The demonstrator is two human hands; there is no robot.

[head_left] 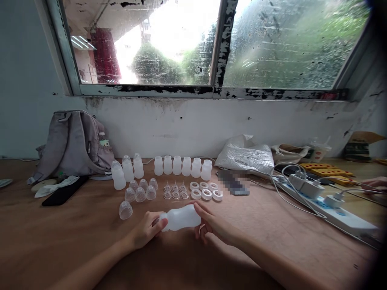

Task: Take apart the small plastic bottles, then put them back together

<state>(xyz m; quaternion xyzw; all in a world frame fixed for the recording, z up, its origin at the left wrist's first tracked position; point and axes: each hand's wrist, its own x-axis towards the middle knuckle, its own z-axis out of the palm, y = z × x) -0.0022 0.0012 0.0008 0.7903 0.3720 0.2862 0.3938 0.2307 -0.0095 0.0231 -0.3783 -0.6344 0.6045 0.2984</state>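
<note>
A white plastic bottle lies sideways just above the wooden table, held between both hands. My left hand grips its neck end, fingers curled round the cap area. My right hand holds the base end with fingers wrapped on it. Behind them stand a row of several open white bottles and three capped ones. Clear dome caps, clear teats and white rings lie in groups between the rows and my hands. One dome cap sits apart at the left.
A grey backpack leans against the wall at the back left, with a black phone in front. A plastic bag lies at the back right. A white power strip with chargers and cables crosses the right side. Another person's hand shows at the right edge.
</note>
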